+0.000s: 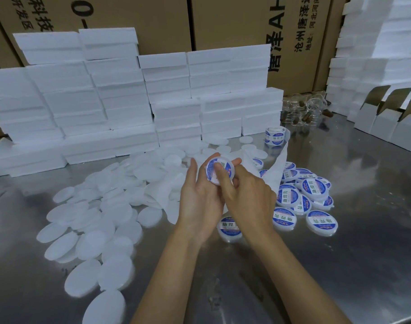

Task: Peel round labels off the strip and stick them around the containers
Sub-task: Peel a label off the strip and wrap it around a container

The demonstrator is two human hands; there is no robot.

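My left hand holds a round white container up over the steel table, fingers curled round its edge. A blue and white round label sits on its face. My right hand lies over the container, its fingers pressing on the label. Behind the hands the white backing strip trails back toward a roll of labels. Several unlabelled white containers lie spread on the left. Several labelled containers are heaped on the right, one just under my wrists.
Stacks of white foam boxes wall off the back and left of the steel table. Open white cartons stand at the right, with more foam stacked behind them. Small clear bottles sit at the back. Brown cardboard boxes rise behind everything.
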